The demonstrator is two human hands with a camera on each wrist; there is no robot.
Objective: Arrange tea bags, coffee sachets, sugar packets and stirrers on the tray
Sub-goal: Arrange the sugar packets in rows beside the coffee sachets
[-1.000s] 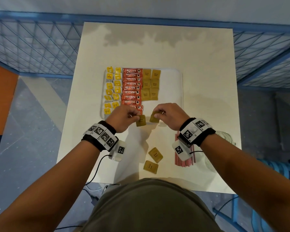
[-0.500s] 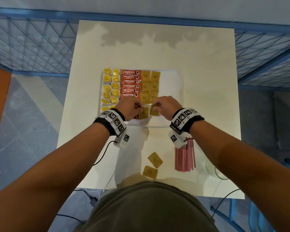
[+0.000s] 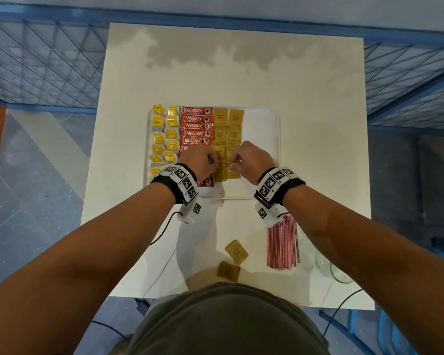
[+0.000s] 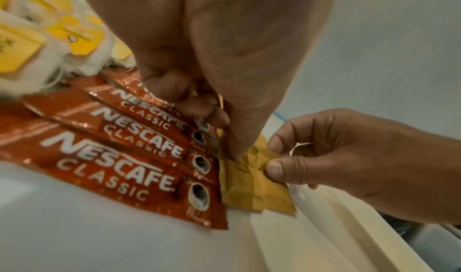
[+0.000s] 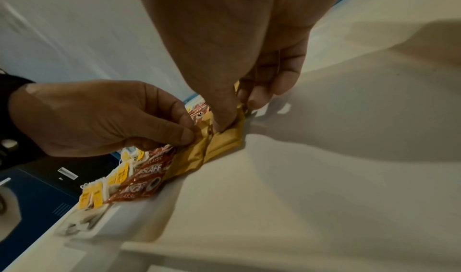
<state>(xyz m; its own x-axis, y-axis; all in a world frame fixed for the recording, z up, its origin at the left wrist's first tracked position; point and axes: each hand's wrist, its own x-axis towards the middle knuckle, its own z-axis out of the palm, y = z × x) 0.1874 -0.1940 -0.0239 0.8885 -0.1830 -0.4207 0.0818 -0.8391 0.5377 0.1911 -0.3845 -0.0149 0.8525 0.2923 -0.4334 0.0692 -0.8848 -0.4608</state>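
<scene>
My left hand [image 3: 203, 160] and right hand [image 3: 249, 160] each pinch a sugar packet [image 4: 252, 179], laying both side by side beside the coffee sachets [image 3: 196, 126], long axes toward the worktop's far edge.

The right hand [image 5: 232, 45] pinches a brown sugar packet [image 5: 225, 138] on the tray [image 5: 299, 177]; at nine o'clock, the left hand [image 5: 99, 118] pinches the neighbouring packet [image 5: 192, 156], beside coffee sachets [image 5: 144, 179] and tea bags [image 5: 104, 187].

Both forearms reach forward side by side, wrists strapped in marker-covered bands. The left hand [image 3: 202, 160] and right hand [image 3: 249, 158] sit knuckles up, almost touching, near the tray's [image 3: 272, 149] front edge; each pinches a brown sugar packet [image 4: 252, 179] between thumb and curled fingers.
</scene>
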